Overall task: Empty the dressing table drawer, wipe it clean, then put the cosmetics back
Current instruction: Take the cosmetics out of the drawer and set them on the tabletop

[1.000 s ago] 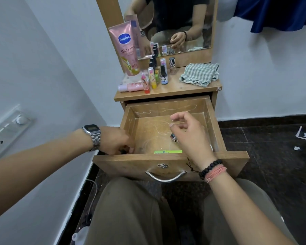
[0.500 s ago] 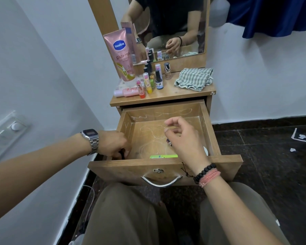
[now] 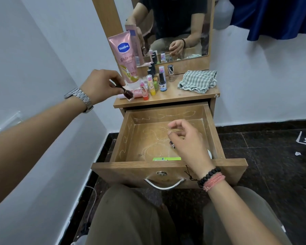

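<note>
The wooden drawer (image 3: 208, 121) is pulled out, its bottom marked with pale scribbles. My left hand (image 3: 99, 84) holds a dark red nail polish bottle (image 3: 128, 94) by its cap, over the left end of the dressing table top (image 3: 180, 96). My right hand (image 3: 187, 140) hovers inside the drawer with fingers loosely curled. A small dark item (image 3: 172, 144) shows just under its palm; whether the hand grips it is unclear. A green flat packet (image 3: 166, 158) lies at the drawer's front, and a white round thing (image 3: 209, 153) peeks out by the right wall.
On the top stand a pink Vaseline tube (image 3: 125, 57), several small bottles and lip balms (image 3: 154, 84) and a crumpled checked cloth (image 3: 198, 81). A mirror (image 3: 175, 29) rises behind. A white wall is close on the left, dark floor tiles on the right. My knees sit under the drawer handle (image 3: 164, 185).
My left hand has lifted out of the drawer's front left corner and carried the nail polish bottle up to the table top. My right hand has stayed in place over the drawer.
</note>
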A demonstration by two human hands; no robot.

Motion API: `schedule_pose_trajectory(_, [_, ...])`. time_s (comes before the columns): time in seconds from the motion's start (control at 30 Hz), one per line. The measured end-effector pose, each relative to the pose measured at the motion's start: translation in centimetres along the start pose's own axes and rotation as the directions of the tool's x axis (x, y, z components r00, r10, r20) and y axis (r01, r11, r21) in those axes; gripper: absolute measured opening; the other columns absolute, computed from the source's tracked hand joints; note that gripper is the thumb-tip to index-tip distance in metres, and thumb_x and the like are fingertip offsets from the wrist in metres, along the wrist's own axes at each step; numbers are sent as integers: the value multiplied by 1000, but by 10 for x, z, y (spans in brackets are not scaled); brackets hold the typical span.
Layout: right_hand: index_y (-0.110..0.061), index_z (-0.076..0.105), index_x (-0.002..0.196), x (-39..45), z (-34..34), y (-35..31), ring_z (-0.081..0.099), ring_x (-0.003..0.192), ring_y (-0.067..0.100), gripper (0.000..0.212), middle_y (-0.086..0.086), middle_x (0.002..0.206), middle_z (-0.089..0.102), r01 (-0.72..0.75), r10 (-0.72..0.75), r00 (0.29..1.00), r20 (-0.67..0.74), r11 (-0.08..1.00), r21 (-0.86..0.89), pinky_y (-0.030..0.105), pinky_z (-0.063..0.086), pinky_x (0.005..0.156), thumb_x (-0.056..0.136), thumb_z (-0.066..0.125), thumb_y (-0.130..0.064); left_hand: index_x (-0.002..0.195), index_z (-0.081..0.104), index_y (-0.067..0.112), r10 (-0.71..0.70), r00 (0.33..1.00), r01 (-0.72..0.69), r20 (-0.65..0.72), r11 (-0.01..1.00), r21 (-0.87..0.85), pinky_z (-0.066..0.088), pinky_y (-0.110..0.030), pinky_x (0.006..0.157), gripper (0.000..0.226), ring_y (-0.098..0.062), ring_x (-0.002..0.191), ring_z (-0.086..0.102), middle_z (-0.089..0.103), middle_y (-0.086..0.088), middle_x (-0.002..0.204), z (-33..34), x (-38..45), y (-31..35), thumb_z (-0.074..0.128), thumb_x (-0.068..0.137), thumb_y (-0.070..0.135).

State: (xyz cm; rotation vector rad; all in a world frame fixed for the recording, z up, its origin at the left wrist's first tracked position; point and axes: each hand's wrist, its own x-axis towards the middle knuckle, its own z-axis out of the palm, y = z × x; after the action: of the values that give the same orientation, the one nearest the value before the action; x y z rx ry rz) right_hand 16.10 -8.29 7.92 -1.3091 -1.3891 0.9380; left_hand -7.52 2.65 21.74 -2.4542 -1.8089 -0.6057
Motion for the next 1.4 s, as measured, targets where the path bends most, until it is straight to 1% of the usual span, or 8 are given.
schedule_pose_trajectory(0.33, [-33, 59, 96, 0, -2, 0, 61, 92, -1, 9, -22, 101, 63, 1, -1, 1000, 6, 1000, -20, 37, 57, 79, 91, 60, -27, 93, 68, 14, -214, 976, 214, -40, 977, -13, 47, -27, 76, 16, -17, 80, 64, 70, -4, 100, 24, 23, -33, 74, 79, 11])
schedule_pose_trajectory(0.77, [-33, 59, 98, 0, -2, -2, 60, 92, -3, 9, -23, 102, 63, 2, -2, 1000, 9, 1000, -22, 30, 56, 78, 91, 60, -28, 113, 61, 17, -238, 971, 237, -30, 970, -50, 51, -32, 79, 36, -20, 91, 63, 63, -4, 117, 39, 25, -37, 75, 80, 18])
schedule_pose_trajectory(0.87, [-31, 60, 101, 1, -4, 0, 60, 94, -4, 10, -22, 104, 63, -5, 5, 1000, -3, 1000, 17, 20, 50, 75, 92, 60, -27, 122, 54, 20, -191, 961, 188, -201, 982, -36, 51, -34, 78, 45, -14, 94, 57, 55, -1, 122, 37, 13, -35, 71, 82, 31])
schedule_pose_trajectory(0.97, [-28, 61, 104, 2, -5, 1, 60, 94, -4, 12, -17, 107, 63, -22, 28, 999, -41, 989, 144, 13, 47, 72, 93, 59, -23, 118, 56, 19, -29, 955, 15, -295, 999, -48, 52, -36, 82, 34, -13, 95, 56, 57, 1, 116, 41, -5, -23, 65, 86, 25])
schedule_pose_trajectory(1.07, [-28, 61, 105, 4, -5, 1, 60, 89, -1, 11, -14, 108, 64, -21, 38, 997, -74, 974, 225, 16, 52, 70, 95, 57, -25, 110, 61, 21, 187, 980, -193, -62, 974, -120, 51, -29, 82, 23, -6, 89, 55, 60, 7, 106, 58, -24, 3, 65, 88, 22])
schedule_pose_trajectory(1.17, [-30, 61, 103, 5, -4, 2, 62, 99, 7, 9, -9, 108, 65, -29, 68, 991, -117, 952, 304, 35, 55, 87, 95, 57, -28, 112, 63, 25, 387, 858, -347, 338, 921, -175, 45, -15, 80, 27, -1, 93, 53, 58, 14, 108, 85, -47, 29, 66, 86, 28])
schedule_pose_trajectory(1.27, [-30, 60, 103, 6, -5, 1, 62, 101, 10, 10, -7, 107, 66, -25, 85, 984, -158, 937, 348, 43, 52, 93, 95, 55, -28, 121, 59, 24, 403, 708, -359, 580, 913, -196, 39, -15, 80, 38, -5, 99, 54, 57, 11, 119, 110, -63, 45, 68, 85, 32])
schedule_pose_trajectory(1.4, [-31, 60, 102, 4, -4, 1, 62, 100, 10, 9, -8, 106, 66, -18, 69, 986, -150, 948, 318, 41, 53, 91, 95, 55, -29, 125, 58, 22, 371, 620, -316, 691, 924, -213, 48, -23, 84, 38, -7, 100, 58, 60, 8, 122, 128, -70, 53, 65, 88, 23])
